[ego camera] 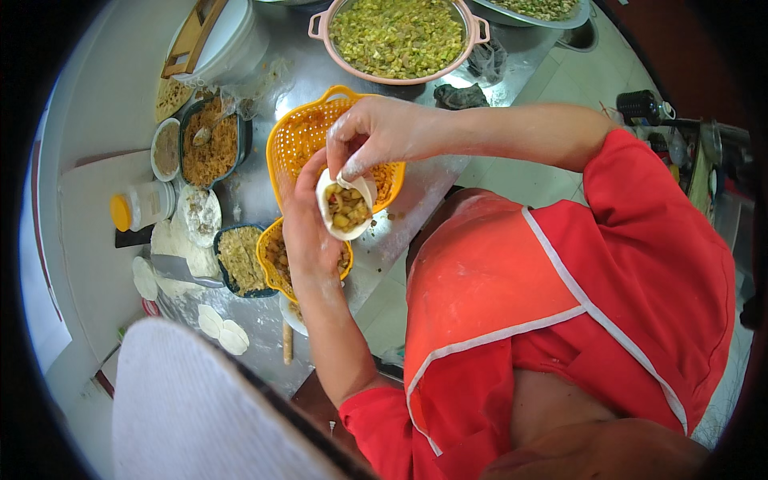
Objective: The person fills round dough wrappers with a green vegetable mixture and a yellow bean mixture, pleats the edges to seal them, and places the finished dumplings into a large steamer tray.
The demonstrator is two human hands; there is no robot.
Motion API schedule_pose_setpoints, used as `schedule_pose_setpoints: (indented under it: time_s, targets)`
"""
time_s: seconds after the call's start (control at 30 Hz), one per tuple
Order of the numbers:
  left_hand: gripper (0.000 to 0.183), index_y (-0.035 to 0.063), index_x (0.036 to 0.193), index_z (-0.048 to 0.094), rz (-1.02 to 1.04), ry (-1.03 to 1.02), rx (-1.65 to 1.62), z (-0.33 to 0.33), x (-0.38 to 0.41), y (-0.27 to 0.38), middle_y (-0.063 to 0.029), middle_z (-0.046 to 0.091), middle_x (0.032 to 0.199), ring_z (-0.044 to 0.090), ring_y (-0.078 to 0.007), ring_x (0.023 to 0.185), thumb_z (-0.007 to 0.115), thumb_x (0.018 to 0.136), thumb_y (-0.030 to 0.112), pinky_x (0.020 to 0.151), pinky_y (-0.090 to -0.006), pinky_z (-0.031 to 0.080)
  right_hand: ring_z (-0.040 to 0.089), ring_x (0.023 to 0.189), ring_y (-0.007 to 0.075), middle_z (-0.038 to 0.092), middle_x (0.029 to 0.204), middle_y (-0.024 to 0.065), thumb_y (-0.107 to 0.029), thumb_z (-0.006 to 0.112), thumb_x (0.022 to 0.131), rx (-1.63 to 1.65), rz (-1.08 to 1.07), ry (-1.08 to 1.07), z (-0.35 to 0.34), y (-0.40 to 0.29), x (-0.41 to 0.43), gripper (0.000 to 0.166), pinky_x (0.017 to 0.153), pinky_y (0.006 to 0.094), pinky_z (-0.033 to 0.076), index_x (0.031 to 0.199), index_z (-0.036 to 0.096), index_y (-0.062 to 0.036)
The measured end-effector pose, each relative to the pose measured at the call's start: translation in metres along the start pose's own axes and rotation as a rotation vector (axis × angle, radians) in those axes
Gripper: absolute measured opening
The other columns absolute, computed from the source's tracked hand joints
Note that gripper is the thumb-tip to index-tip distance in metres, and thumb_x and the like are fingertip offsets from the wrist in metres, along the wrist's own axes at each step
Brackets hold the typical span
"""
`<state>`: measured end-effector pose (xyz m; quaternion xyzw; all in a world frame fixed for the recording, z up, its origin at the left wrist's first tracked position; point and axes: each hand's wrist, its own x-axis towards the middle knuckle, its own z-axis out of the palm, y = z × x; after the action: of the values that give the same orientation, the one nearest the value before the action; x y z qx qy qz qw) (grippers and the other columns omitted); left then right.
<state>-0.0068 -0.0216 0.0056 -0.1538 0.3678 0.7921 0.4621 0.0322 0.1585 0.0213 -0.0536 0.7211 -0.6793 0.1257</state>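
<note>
A round dough wrapper (373,195) with diced vegetable filling (347,207) rests in my left hand (309,222), its edge partly gathered. My right hand (372,135) pinches the wrapper's upper edge between thumb and fingers, which are dusted with flour. Behind both hands stands a yellow plastic basket (275,150) holding orange, finely chopped filling. A smaller yellow basket (264,273) with diced filling lies partly hidden beneath my left wrist. Several flat dough wrappers (233,337) and a wooden rolling pin (288,345) lie on the floured metal table (258,318).
A pink colander (324,39) of chopped green vegetables stands at the top. Containers of orange filling (210,150) and pale filling (243,258) stand at left, near a jar with a yellow lid (122,212), dough (180,243) and a scraper blade (177,268). A dark cloth (461,96) lies near the table's edge.
</note>
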Motion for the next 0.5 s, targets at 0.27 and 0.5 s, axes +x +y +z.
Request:
schedule_pose_setpoints:
  time_s: [0.27, 0.5]
  targets:
    - [0.037, 0.0083, 0.114, 0.051, 0.195, -0.057, -0.279, -0.020, 0.010, -0.044, -0.0079, 0.055, 0.113, 0.053, -0.0220, 0.108, 0.039, 0.095, 0.038, 0.093, -0.0418, 0.045, 0.061, 0.071, 0.0224, 0.061, 0.073, 0.0080, -0.005, 0.062, 0.073, -0.323, -0.316, 0.144, 0.016, 0.015, -0.007, 0.007, 0.066, 0.0310, 0.047, 0.080, 0.061, -0.0036]
    - [0.027, 0.0097, 0.109, 0.054, 0.200, 0.158, -0.063, -0.004, 0.003, -0.048, -0.0051, 0.058, 0.105, 0.060, -0.0188, 0.094, 0.045, 0.093, 0.029, 0.078, -0.0348, 0.054, 0.061, 0.075, 0.0226, 0.061, 0.078, 0.0072, -0.003, 0.064, 0.073, -0.120, -0.045, 0.048, 0.010, 0.021, -0.004, 0.019, 0.068, 0.0313, 0.049, 0.091, 0.066, -0.0061]
